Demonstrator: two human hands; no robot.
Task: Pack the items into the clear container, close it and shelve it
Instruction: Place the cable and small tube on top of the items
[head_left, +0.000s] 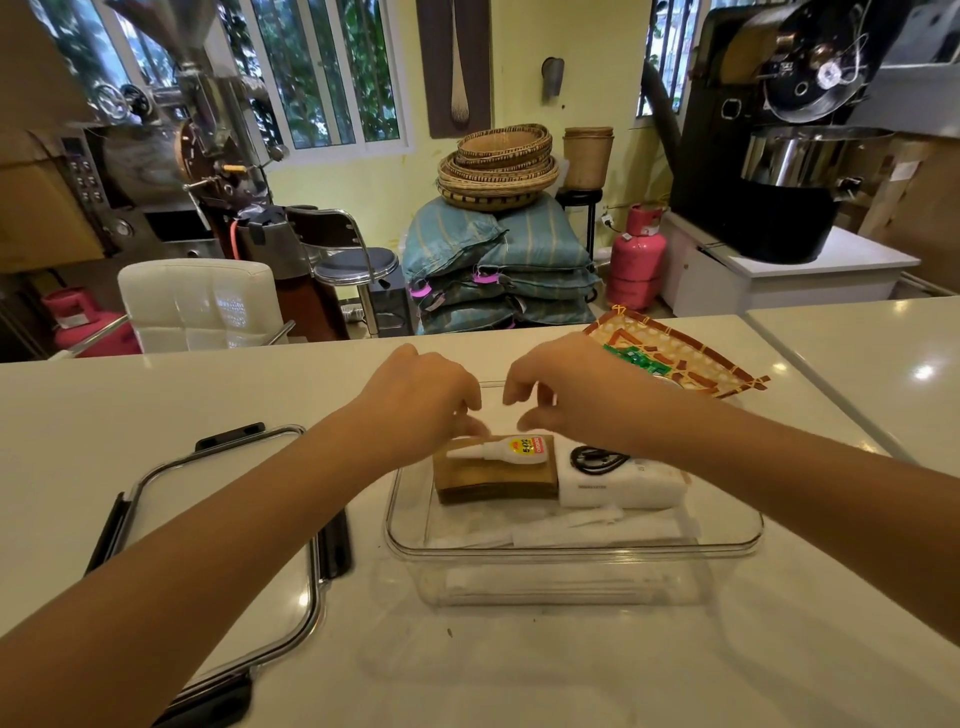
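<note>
Clear container (571, 551) sits open on the white counter (519, 675). Inside, a glue bottle (501, 451) lies on a brown block (493, 478), beside a white box (621, 486). Both hands, left hand (421, 397) and right hand (566, 384), hover over it with loose curled fingers, holding nothing. Its lid (208, 545) lies to the left

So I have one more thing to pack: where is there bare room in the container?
The near half of the container is free. The far half is crowded: glue bottle on brown block, white box beside it.
</note>
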